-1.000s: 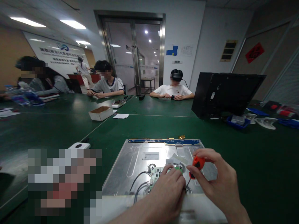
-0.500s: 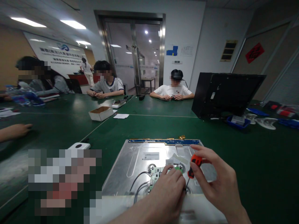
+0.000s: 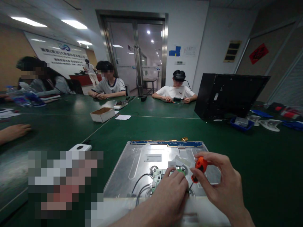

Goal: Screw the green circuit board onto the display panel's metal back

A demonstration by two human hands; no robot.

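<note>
Between the thumb and fingers of my right hand (image 3: pixel 222 183) is the red-and-black handle of a screwdriver (image 3: pixel 201 164). Its thin shaft slants down to the left, toward the board's right side; the tip is hidden by my left hand (image 3: pixel 169 189). That hand lies with curled fingers over a green circuit board (image 3: pixel 159 177), holding it; its fingertips are partly out of sight. The board sits on the silvery metal back of a display panel (image 3: pixel 127 157). Black cables (image 3: pixel 139 183) run from the board's left side, and a blue circuit strip (image 3: pixel 151 143) lines the panel's far edge.
A black monitor housing (image 3: pixel 227 97) stands at the back right, beside a blue tray (image 3: pixel 241 123). An open cardboard box (image 3: pixel 102 114) and a white device (image 3: pixel 80 147) are to the left. Several people sit around the green table (image 3: pixel 161 127); another person's hand (image 3: pixel 20 130) rests at left.
My right hand has shifted slightly to the right, and its fingers have turned on the screwdriver handle. My left hand stays put. The person opposite has raised a dark object.
</note>
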